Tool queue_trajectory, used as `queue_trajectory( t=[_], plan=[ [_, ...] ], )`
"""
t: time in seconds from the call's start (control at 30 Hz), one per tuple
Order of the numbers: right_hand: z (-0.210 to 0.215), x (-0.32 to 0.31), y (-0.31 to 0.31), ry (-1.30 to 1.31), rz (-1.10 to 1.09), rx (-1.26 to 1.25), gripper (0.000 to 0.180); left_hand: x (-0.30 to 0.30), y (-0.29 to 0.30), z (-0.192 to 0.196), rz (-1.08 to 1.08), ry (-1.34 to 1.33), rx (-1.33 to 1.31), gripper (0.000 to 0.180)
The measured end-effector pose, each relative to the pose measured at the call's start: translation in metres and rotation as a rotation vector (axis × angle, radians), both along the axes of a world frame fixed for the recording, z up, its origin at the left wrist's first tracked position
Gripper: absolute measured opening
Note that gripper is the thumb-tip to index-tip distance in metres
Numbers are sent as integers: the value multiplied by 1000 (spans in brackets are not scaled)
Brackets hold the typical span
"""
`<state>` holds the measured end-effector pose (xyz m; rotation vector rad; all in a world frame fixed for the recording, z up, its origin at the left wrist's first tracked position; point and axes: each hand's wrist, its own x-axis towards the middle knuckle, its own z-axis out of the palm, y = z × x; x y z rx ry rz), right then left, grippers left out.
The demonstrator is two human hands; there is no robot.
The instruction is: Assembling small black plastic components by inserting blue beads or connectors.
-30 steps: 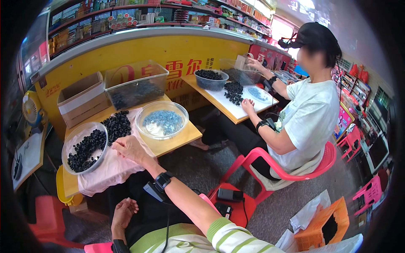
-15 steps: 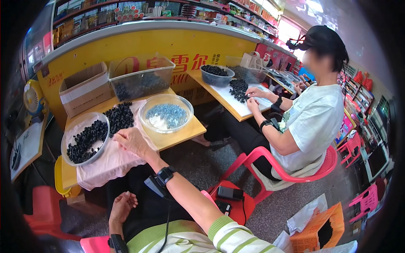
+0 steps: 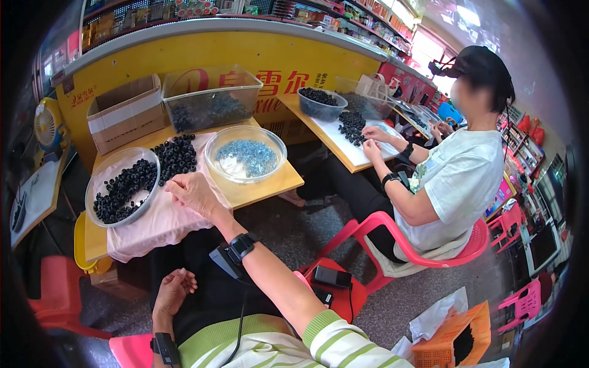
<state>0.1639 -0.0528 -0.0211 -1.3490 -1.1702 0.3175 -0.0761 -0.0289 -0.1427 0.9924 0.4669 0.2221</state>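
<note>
My right hand [image 3: 195, 196] is over the pink cloth [image 3: 150, 232] at the table's near side, its fingers closed together. What they hold, if anything, is hidden. Just beyond it lies a loose pile of small black ring-like parts [image 3: 176, 154]. To its left stands a clear round tub [image 3: 91, 195] with more of these black parts [image 3: 126, 190]. A second clear round tub [image 3: 279, 167], to the right, contains small clear-blue pieces [image 3: 248, 156]. My left hand [image 3: 175, 292] is low over my dark trousers, fingers curled in; I cannot see what is inside.
Behind the tubs stand an open cardboard box [image 3: 126, 116] and a clear bin [image 3: 211, 92] with black parts. A co-worker [image 3: 454, 159] sits at the right, both hands at a neighbouring table [image 3: 325, 138]. An orange crate [image 3: 442, 352] and a red stool [image 3: 353, 294] are nearby.
The whole view has shifted slightly. My left hand's fingers are drawn closer together than before; my right hand stays closed over the cloth, beside the black pile.
</note>
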Motion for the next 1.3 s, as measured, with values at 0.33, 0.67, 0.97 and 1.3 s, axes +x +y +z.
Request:
queue_trajectory(
  t=[0.33, 0.67, 0.97, 1.3],
  plan=[
    [1, -1, 1, 6, 2, -9, 32, -2, 4, -6, -2, -8, 4, 27],
    [-1, -1, 2, -13, 3, -8, 32, -2, 5, -10, 2, -10, -2, 27],
    [0, 1, 2, -18, -8, -12, 33, 1, 1, -5, -5, 9, 4, 27],
    [-7, 5, 4, -44, 14, -29, 29, 2, 3, -8, 1, 27, 33, 27]
  ],
)
